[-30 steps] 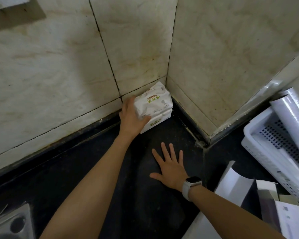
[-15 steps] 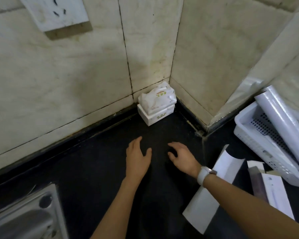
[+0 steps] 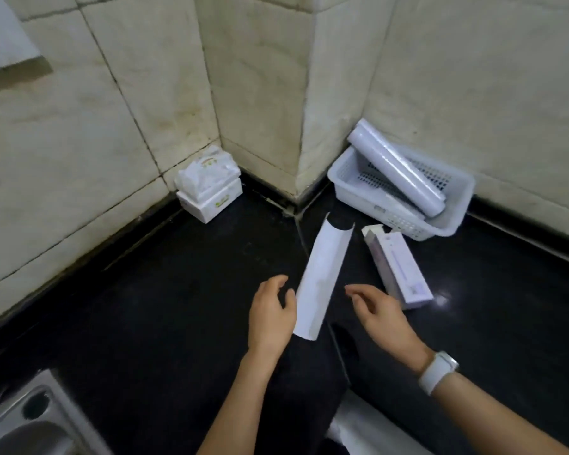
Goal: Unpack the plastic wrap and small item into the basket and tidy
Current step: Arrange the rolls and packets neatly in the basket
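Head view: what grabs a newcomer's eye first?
Probably the white sheet of card lying on the black counter, with the left hand and right hand open either side of it. Then the roll of plastic wrap slanting out of the white basket at right, and the tissue packs stacked in the corner.

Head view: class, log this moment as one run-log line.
left hand: open, beside white paper sleeve | right hand: open, empty | plastic wrap roll: in basket | opened box: on counter

Stained beige tile walls (image 3: 79, 133), black countertop (image 3: 151, 307), sink (image 3: 30, 421) btm-left.
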`<state>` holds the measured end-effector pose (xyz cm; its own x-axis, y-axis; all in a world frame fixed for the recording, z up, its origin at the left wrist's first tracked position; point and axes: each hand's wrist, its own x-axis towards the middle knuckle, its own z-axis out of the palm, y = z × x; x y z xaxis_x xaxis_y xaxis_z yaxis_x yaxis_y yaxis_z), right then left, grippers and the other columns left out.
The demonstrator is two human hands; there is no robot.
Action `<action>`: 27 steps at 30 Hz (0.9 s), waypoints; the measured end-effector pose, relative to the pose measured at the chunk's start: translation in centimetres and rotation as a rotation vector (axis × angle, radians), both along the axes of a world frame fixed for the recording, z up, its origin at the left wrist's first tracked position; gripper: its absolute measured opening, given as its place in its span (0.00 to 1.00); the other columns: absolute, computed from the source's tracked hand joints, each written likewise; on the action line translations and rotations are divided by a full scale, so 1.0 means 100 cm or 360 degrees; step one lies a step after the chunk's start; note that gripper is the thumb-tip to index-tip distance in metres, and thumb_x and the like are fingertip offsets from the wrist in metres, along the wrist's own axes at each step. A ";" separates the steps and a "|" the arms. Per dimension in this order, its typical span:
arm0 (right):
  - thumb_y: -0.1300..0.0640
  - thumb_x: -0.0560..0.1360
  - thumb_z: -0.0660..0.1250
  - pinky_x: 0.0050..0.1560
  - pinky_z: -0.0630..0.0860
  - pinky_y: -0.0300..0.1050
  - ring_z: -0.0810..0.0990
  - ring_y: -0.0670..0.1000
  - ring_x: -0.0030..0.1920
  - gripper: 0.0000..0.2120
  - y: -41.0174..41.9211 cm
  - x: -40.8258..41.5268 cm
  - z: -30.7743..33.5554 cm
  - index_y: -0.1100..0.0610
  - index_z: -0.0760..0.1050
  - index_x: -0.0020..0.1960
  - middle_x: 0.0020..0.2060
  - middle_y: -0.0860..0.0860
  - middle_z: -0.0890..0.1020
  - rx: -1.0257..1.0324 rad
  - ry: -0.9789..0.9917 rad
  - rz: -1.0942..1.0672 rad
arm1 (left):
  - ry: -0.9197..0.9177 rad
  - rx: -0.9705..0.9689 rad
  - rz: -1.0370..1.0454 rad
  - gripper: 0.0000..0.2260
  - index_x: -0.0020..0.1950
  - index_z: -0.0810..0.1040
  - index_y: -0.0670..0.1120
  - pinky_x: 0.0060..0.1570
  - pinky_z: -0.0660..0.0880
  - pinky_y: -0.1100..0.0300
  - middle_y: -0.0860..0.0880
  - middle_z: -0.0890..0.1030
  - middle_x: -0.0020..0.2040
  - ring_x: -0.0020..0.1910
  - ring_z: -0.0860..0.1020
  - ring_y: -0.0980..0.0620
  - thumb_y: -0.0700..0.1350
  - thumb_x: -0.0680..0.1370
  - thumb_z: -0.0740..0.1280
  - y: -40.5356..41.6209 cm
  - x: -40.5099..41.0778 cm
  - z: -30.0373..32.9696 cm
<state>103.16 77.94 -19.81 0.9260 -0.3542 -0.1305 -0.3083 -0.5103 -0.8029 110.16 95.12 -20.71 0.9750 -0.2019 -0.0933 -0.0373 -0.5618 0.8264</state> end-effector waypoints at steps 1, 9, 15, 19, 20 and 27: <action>0.64 0.75 0.61 0.55 0.71 0.36 0.79 0.49 0.51 0.11 -0.010 -0.011 0.001 0.59 0.76 0.56 0.51 0.53 0.81 0.0017 0.0001 -0.0068 | -0.0003 -0.0023 -0.0065 0.14 0.63 0.72 0.46 0.54 0.66 0.66 0.49 0.76 0.60 0.59 0.73 0.55 0.43 0.78 0.61 -0.013 -0.004 0.002; 0.63 0.75 0.61 0.52 0.69 0.31 0.78 0.46 0.50 0.11 -0.090 -0.067 0.018 0.58 0.76 0.56 0.51 0.51 0.81 -0.0009 -0.0014 -0.0436 | -0.0052 0.0063 -0.0529 0.14 0.62 0.72 0.46 0.58 0.68 0.62 0.48 0.76 0.61 0.60 0.74 0.51 0.44 0.77 0.61 -0.127 -0.014 0.018; 0.62 0.76 0.60 0.55 0.70 0.37 0.77 0.47 0.52 0.12 -0.167 -0.073 0.024 0.57 0.75 0.58 0.53 0.54 0.81 -0.0004 0.0006 -0.0476 | -0.0109 0.0167 -0.0695 0.15 0.64 0.70 0.47 0.62 0.69 0.54 0.46 0.74 0.64 0.62 0.72 0.48 0.44 0.77 0.60 -0.209 -0.002 0.031; 0.61 0.76 0.60 0.56 0.72 0.39 0.78 0.48 0.53 0.12 -0.200 -0.056 0.025 0.56 0.74 0.58 0.53 0.53 0.81 0.0041 -0.0019 -0.0465 | -0.0185 0.0253 -0.0753 0.16 0.66 0.69 0.47 0.63 0.68 0.57 0.47 0.72 0.65 0.64 0.71 0.49 0.44 0.77 0.60 -0.237 0.014 0.032; 0.61 0.76 0.60 0.56 0.72 0.39 0.78 0.47 0.52 0.12 -0.207 -0.049 0.025 0.56 0.74 0.58 0.52 0.52 0.80 0.0045 -0.0025 -0.0445 | -0.0198 0.0271 -0.0746 0.16 0.66 0.69 0.47 0.61 0.67 0.58 0.47 0.72 0.65 0.63 0.71 0.50 0.44 0.77 0.61 -0.242 0.020 0.031; 0.58 0.76 0.60 0.52 0.73 0.40 0.79 0.50 0.49 0.12 -0.249 0.021 0.024 0.54 0.75 0.58 0.49 0.52 0.82 -0.0041 -0.0072 -0.0394 | -0.0218 0.0353 -0.0646 0.15 0.63 0.72 0.43 0.61 0.66 0.58 0.43 0.73 0.64 0.62 0.70 0.47 0.42 0.77 0.61 -0.260 0.089 0.020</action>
